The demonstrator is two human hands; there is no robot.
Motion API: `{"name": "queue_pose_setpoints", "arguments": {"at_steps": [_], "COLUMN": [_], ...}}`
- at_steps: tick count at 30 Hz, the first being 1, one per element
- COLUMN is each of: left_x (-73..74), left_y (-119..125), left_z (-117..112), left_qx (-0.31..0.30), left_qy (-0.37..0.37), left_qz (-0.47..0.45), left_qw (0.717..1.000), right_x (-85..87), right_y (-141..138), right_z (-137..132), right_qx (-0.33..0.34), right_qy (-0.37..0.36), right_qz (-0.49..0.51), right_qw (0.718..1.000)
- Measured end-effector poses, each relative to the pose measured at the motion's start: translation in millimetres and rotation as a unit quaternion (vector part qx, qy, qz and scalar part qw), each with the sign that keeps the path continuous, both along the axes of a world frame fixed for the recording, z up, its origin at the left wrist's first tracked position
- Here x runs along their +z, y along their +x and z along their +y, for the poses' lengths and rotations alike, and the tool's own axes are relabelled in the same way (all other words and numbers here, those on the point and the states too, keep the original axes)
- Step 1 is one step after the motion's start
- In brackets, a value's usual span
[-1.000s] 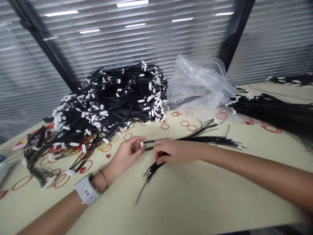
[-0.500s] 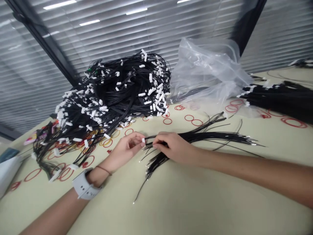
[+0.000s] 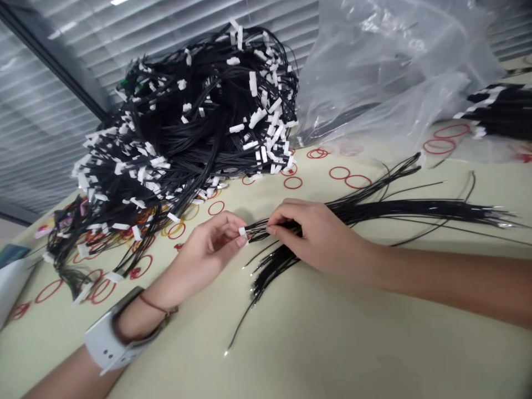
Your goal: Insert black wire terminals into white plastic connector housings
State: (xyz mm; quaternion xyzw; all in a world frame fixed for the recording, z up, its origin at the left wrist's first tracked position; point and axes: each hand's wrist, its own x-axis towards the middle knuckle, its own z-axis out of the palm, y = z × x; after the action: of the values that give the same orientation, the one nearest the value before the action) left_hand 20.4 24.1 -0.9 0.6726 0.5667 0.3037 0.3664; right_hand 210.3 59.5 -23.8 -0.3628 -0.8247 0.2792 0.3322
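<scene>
Between the thumb and fingers of my left hand is a small white connector. Several thin black wires run out of it to the right. My right hand is closed in a pinch on these wires, a short way from the connector. Beneath and behind my right hand a loose bundle of black wires lies on the table, its metal-tipped ends fanning out at both sides. One single wire sticks out toward me. The right fingertips partly hide what they grip.
A big heap of black cables with white connectors stands at the back left. Clear plastic bags lie behind the bundle. Red rubber bands are scattered over the pale table. More black cables are at the far right.
The view has moved closer and tilted down, so everything looks larger. Both hands keep their pinch; the right hand sits slightly farther from the connector, with more wire showing between.
</scene>
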Motion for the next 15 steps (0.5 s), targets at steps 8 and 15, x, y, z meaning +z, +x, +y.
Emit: {"name": "queue_pose_setpoints", "arguments": {"at_steps": [8, 15], "left_x": [-0.4, 1.0], "left_y": [1.1, 1.5], "left_z": [1.7, 1.0], "left_qx": [0.005, 0.014], "left_qy": [0.001, -0.015], "left_qz": [-0.003, -0.009], "left_qw": [1.0, 1.0], "right_x": [-3.0, -2.4], "right_y": [-0.5, -0.1], "right_z": [2.9, 2.6], "right_qx": [-0.004, 0.003], "right_qy": [-0.011, -0.007], "right_qz": [0.006, 0.022], "right_qw": [1.0, 1.0]}}
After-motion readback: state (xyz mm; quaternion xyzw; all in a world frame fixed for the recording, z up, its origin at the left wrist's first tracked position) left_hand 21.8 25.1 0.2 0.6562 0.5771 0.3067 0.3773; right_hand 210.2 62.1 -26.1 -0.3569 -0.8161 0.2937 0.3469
